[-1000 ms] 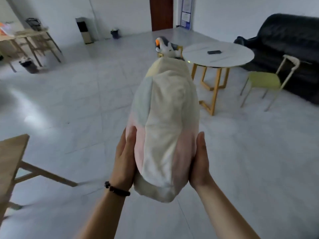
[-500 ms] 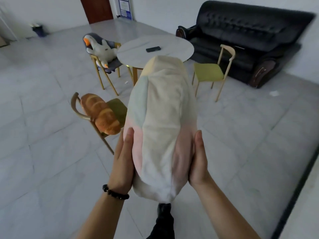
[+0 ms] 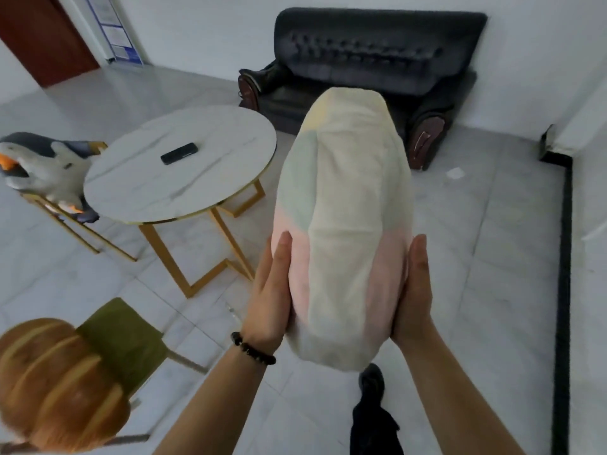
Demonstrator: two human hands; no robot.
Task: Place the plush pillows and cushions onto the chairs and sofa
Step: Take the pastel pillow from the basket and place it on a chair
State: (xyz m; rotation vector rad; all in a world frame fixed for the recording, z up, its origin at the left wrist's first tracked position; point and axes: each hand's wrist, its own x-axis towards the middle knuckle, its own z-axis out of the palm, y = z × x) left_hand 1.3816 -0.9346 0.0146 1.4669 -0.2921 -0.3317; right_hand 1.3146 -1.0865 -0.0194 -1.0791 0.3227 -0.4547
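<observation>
I hold a long pastel plush pillow point(image 3: 345, 224), cream, green and pink, out in front of me. My left hand point(image 3: 271, 297) presses flat on its left side and my right hand point(image 3: 414, 290) on its right side. Its far end overlaps the black leather sofa point(image 3: 368, 54) against the back wall. A bread-shaped plush point(image 3: 56, 385) lies on a green chair point(image 3: 124, 336) at the lower left. A penguin plush point(image 3: 46, 165) sits on a gold-legged chair point(image 3: 78, 231) at the left edge.
A round white marble table point(image 3: 177, 165) on gold legs stands between the two chairs, with a black phone point(image 3: 179, 153) on top. A brown door point(image 3: 42, 37) is at the far left. My dark shoe point(image 3: 371, 385) shows below the pillow. A wall corner point(image 3: 561, 224) stands on the right.
My view has swung right and moved closer to the table and sofa. The bread plush chair has slid to the lower left corner. Both hands keep the same hold on the pillow.
</observation>
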